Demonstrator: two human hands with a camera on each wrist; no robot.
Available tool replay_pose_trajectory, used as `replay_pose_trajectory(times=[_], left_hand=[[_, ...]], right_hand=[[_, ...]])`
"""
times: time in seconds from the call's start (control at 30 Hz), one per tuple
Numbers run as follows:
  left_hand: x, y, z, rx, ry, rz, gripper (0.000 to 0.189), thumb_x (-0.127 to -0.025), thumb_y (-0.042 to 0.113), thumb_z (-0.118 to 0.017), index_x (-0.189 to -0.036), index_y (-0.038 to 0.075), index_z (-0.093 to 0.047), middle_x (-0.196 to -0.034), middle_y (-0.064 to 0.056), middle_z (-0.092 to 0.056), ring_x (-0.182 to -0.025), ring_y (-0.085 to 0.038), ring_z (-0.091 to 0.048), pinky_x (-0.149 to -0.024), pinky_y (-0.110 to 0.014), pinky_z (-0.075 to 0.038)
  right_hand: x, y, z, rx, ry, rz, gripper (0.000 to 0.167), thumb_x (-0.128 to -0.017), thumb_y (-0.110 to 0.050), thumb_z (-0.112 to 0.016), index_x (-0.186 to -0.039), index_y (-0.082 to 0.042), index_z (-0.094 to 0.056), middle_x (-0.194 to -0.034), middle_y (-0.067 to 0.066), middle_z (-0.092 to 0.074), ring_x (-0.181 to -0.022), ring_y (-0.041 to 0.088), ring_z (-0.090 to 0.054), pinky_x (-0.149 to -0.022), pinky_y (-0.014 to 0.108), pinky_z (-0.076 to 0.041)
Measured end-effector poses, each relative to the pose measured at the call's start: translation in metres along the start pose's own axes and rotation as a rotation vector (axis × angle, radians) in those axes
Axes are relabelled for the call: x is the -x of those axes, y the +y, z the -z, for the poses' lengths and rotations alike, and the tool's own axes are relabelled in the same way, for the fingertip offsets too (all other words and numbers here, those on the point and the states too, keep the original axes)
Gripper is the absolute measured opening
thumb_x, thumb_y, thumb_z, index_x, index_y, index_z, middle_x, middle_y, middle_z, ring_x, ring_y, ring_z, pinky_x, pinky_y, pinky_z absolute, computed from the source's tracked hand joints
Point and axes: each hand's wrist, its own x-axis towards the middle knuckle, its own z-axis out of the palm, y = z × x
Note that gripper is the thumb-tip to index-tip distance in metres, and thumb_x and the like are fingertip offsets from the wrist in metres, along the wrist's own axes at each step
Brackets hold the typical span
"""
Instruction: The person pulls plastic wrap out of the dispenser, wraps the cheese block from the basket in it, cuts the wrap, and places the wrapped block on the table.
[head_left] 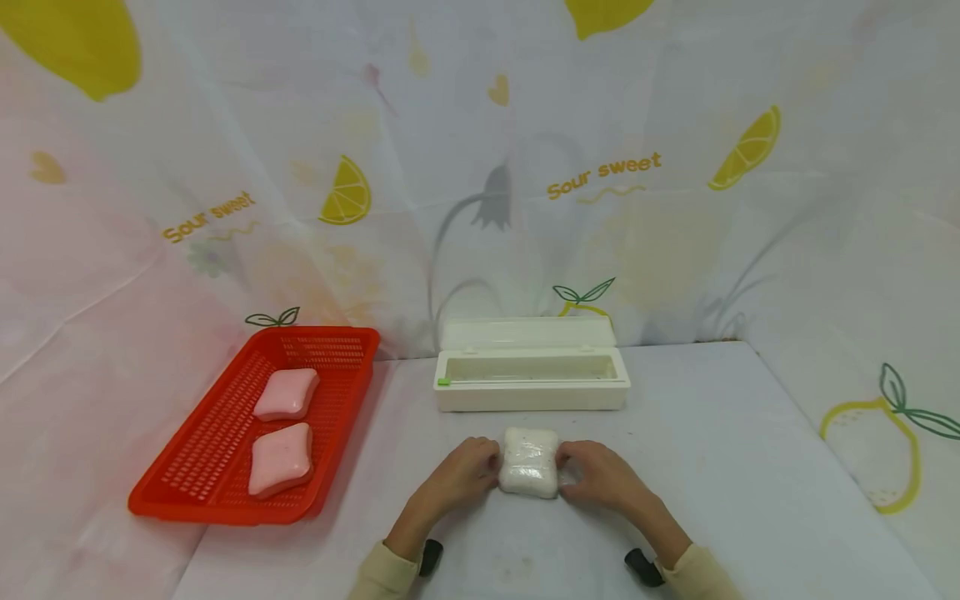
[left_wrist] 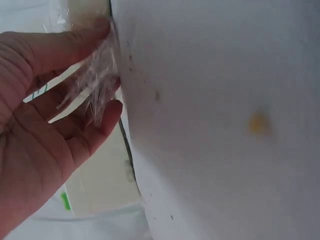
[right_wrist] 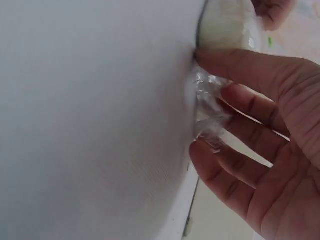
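White bar point(head_left: 529, 463) covered by clear film point(right_wrist: 205, 82), side ends apparently not yet tucked, left hand point(head_left: 463, 473) and right hand point(head_left: 602, 475) each gripping one; two pink bars point(head_left: 281, 461) lie in red basket point(head_left: 348, 437).

The wrapped block point(head_left: 529, 462) is white, the basket point(head_left: 333, 433) red, the backdrop point(head_left: 450, 125) lemon-printed

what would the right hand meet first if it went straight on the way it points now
Probably the clear film bunched beside the white block, then the block itself; the head view leaves depth unclear.
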Motion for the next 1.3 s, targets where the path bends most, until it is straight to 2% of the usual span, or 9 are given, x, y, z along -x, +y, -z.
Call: replay_pose_trajectory(times=[0.17, 0.33, 0.53, 0.67, 0.77, 0.93, 1.03, 1.13, 1.3], left_hand=[[-0.003, 0.003, -0.003, 0.049, 0.036, -0.025, 0.025, -0.081, -0.002, -0.075, -0.084, 0.013, -0.056, -0.078, 0.009, -0.052, -0.075, -0.008, -0.047, -0.068, -0.026, -0.044], [-0.003, 0.005, 0.000, 0.176, 0.056, -0.009, 0.021, -0.085, -0.004, -0.069, -0.093, 0.011, -0.059, -0.088, 0.005, -0.058, -0.083, -0.008, -0.055, -0.074, -0.028, -0.049], [-0.008, 0.013, 0.020, 0.412, 0.165, 0.053, 0.010, -0.095, 0.006, -0.063, -0.104, 0.011, -0.059, -0.098, 0.002, -0.063, -0.092, -0.015, -0.059, -0.075, -0.031, -0.050], [-0.016, 0.019, 0.030, 0.425, 0.249, 0.051, 0.006, -0.098, 0.014, -0.062, -0.103, 0.011, -0.061, -0.099, 0.001, -0.065, -0.095, -0.017, -0.061, -0.073, -0.031, -0.049], [-0.025, 0.024, 0.033, 0.432, 0.263, 0.069, 0.006, -0.099, 0.018, -0.061, -0.102, 0.013, -0.063, -0.100, 0.001, -0.066, -0.093, -0.016, -0.061, -0.071, -0.031, -0.049], [-0.038, 0.031, 0.030, 0.453, 0.211, 0.101, 0.006, -0.098, 0.019, -0.062, -0.099, 0.013, -0.064, -0.095, 0.001, -0.066, -0.083, -0.014, -0.061, -0.066, -0.029, -0.050], [-0.045, 0.037, 0.027, 0.449, 0.143, 0.116, 0.006, -0.097, 0.021, -0.063, -0.097, 0.015, -0.064, -0.091, 0.002, -0.065, -0.078, -0.012, -0.061, -0.064, -0.029, -0.050], [-0.053, 0.040, 0.023, 0.439, 0.081, 0.113, 0.006, -0.095, 0.023, -0.066, -0.095, 0.017, -0.066, -0.087, 0.005, -0.065, -0.073, -0.009, -0.060, -0.062, -0.027, -0.050], [-0.062, 0.043, 0.014, 0.416, 0.013, 0.048, 0.005, -0.093, 0.022, -0.069, -0.092, 0.017, -0.069, -0.084, 0.007, -0.065, -0.074, -0.007, -0.060, -0.066, -0.026, -0.050]], right_hand=[[0.000, -0.001, -0.008, 0.024, 0.038, -0.023, 0.029, -0.071, -0.007, -0.083, -0.088, -0.016, -0.062, -0.086, -0.010, -0.062, -0.082, 0.011, -0.059, -0.075, 0.037, -0.050], [0.003, -0.002, -0.009, -0.019, 0.045, -0.056, 0.028, -0.073, -0.006, -0.082, -0.091, -0.017, -0.063, -0.088, -0.010, -0.064, -0.086, 0.012, -0.061, -0.077, 0.036, -0.051], [0.011, -0.011, 0.000, -0.341, 0.034, -0.142, 0.019, -0.085, -0.016, -0.077, -0.099, -0.012, -0.065, -0.097, -0.002, -0.069, -0.092, 0.020, -0.068, -0.075, 0.036, -0.055], [0.016, -0.024, 0.003, -0.548, 0.011, -0.228, 0.025, -0.092, -0.023, -0.071, -0.104, -0.003, -0.063, -0.095, 0.008, -0.072, -0.082, 0.025, -0.069, -0.059, 0.033, -0.054], [0.021, -0.032, 0.000, -0.705, 0.011, -0.333, 0.031, -0.096, -0.024, -0.066, -0.107, 0.004, -0.062, -0.093, 0.014, -0.073, -0.078, 0.027, -0.070, -0.053, 0.031, -0.052], [0.033, -0.043, -0.009, -0.960, -0.002, -0.561, 0.036, -0.097, -0.032, -0.062, -0.107, 0.003, -0.062, -0.091, 0.012, -0.073, -0.079, 0.022, -0.073, -0.055, 0.025, -0.051], [0.043, -0.048, -0.015, -1.098, -0.038, -0.643, 0.033, -0.098, -0.032, -0.062, -0.106, 0.000, -0.061, -0.090, 0.010, -0.073, -0.079, 0.018, -0.072, -0.057, 0.023, -0.051], [0.053, -0.052, -0.021, -1.265, -0.064, -0.669, 0.029, -0.099, -0.029, -0.059, -0.109, -0.002, -0.058, -0.092, 0.009, -0.074, -0.083, 0.015, -0.072, -0.060, 0.021, -0.051], [0.067, -0.059, -0.030, -1.490, -0.097, -0.678, 0.028, -0.101, -0.024, -0.055, -0.117, -0.001, -0.053, -0.099, 0.009, -0.072, -0.089, 0.013, -0.070, -0.066, 0.019, -0.051]])
